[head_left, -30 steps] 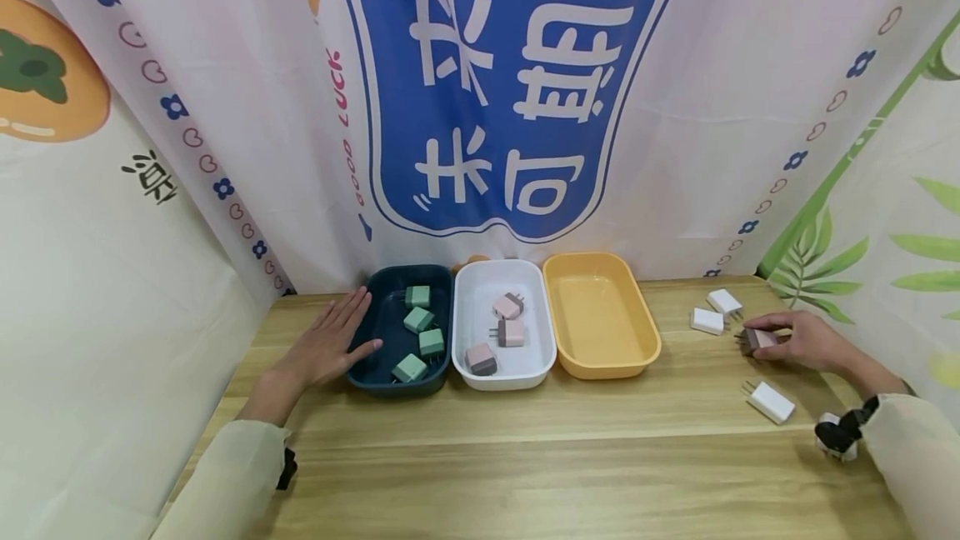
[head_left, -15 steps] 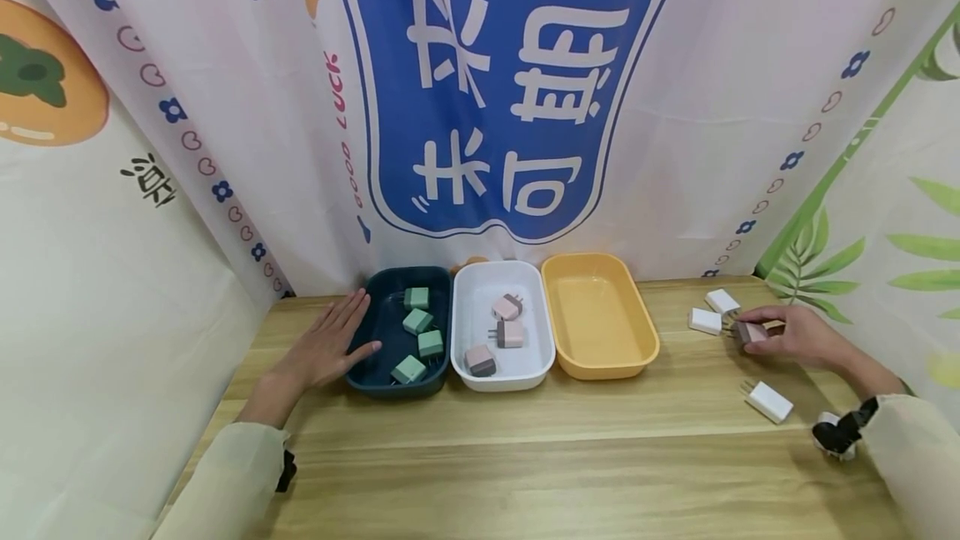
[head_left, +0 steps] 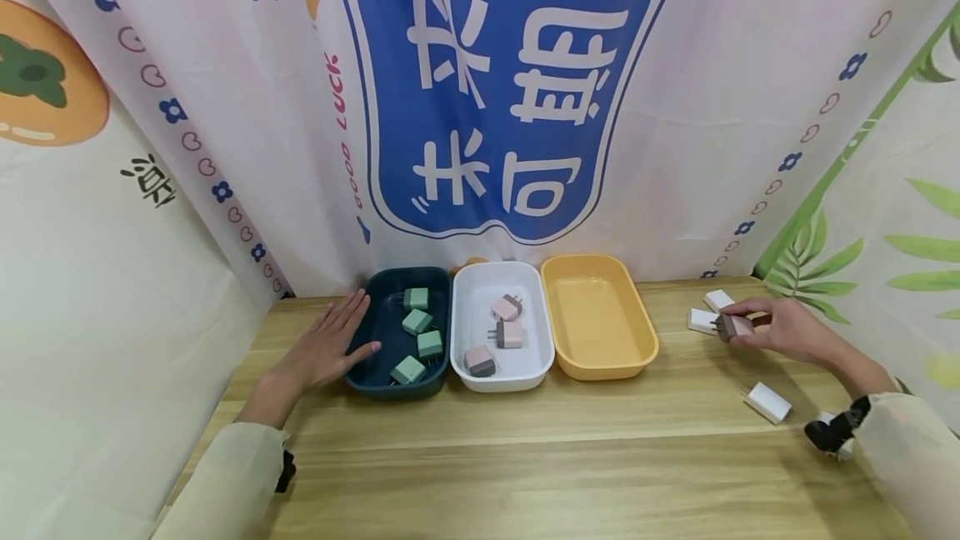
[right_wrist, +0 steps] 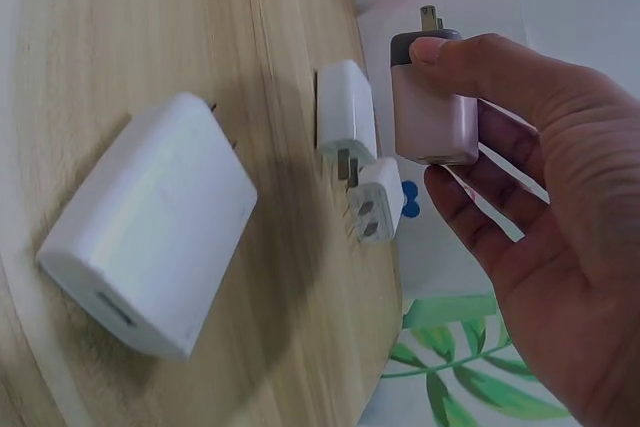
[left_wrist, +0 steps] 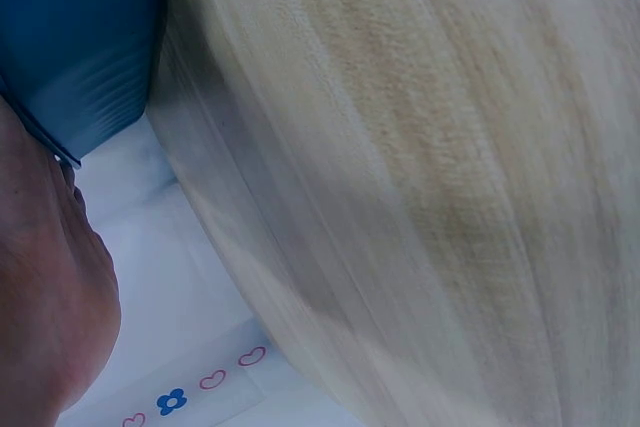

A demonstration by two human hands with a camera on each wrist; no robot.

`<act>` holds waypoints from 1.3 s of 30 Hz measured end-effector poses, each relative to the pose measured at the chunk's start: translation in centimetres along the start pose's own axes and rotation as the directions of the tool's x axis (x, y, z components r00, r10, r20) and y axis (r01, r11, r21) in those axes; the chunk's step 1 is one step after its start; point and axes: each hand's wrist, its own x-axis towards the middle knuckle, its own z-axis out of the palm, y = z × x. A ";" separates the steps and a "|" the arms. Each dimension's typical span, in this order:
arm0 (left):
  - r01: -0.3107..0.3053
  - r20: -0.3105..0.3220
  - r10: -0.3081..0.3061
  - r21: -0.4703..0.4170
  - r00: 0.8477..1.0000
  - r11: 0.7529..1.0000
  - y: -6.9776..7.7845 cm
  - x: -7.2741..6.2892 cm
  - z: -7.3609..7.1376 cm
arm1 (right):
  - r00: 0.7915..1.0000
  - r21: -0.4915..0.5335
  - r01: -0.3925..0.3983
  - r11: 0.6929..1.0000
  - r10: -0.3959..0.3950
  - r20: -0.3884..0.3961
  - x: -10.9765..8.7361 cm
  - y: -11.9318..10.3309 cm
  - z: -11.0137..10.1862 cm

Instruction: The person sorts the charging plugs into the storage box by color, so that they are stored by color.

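Between thumb and fingers, my right hand (head_left: 797,330) grips a pink charger plug with a grey-brown prong end (right_wrist: 435,107), lifted off the table in the right wrist view. Two white charger plugs (head_left: 702,321) lie just beyond it, partly hidden in the head view, and another white plug (head_left: 768,402) lies nearer the front. With fingers straight, my left hand (head_left: 324,347) rests on the left rim of the dark blue tray (head_left: 375,390). Several green plugs (head_left: 408,369) lie in that tray. Inside the white tray (head_left: 504,385) are three pink plugs (head_left: 510,334).
A yellow tray (head_left: 600,319) stands right of the white one, all three in a row along the back of the wooden table (head_left: 480,473). Behind them hangs a printed curtain (head_left: 675,148). A white thing (head_left: 843,444) is partly hidden by the right wrist's black camera.
My right hand has moved left and slightly up in the head view with the pink plug, nearer the two white plugs. The left hand has stayed still.
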 end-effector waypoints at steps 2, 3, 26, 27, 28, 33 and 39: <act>0.000 0.001 0.000 0.004 1.000 1.000 0.0 0.0 0.0 | 1.000 -0.008 0.024 1.000 -0.024 -0.004 0.2 -0.4 0.0; 0.000 0.002 0.000 0.004 1.000 1.000 0.0 0.1 -0.1 | 0.999 -0.013 0.034 0.999 -0.034 -0.008 0.3 -0.6 0.0; -0.027 -0.016 0.027 0.026 1.000 0.999 0.1 0.3 -0.2 | 0.979 -0.126 0.196 0.972 -0.202 -0.036 3.2 -6.8 0.4; -0.029 -0.017 0.029 0.025 0.999 0.999 0.1 0.2 -0.2 | 0.980 -0.142 0.190 0.971 -0.197 -0.037 3.3 -7.0 0.5; -0.031 -0.017 0.031 0.024 0.999 0.999 0.2 0.2 -0.2 | 0.981 -0.155 0.185 0.971 -0.193 -0.038 3.4 -7.2 0.5; -0.029 -0.015 0.030 0.026 0.999 0.999 0.2 0.2 -0.1 | 0.983 -0.206 0.173 0.963 -0.183 -0.031 3.8 -8.4 0.6; -0.031 -0.026 0.031 0.016 0.999 0.999 0.3 0.1 -0.1 | 0.963 -0.127 0.263 0.956 -0.268 -0.022 4.8 -9.7 1.2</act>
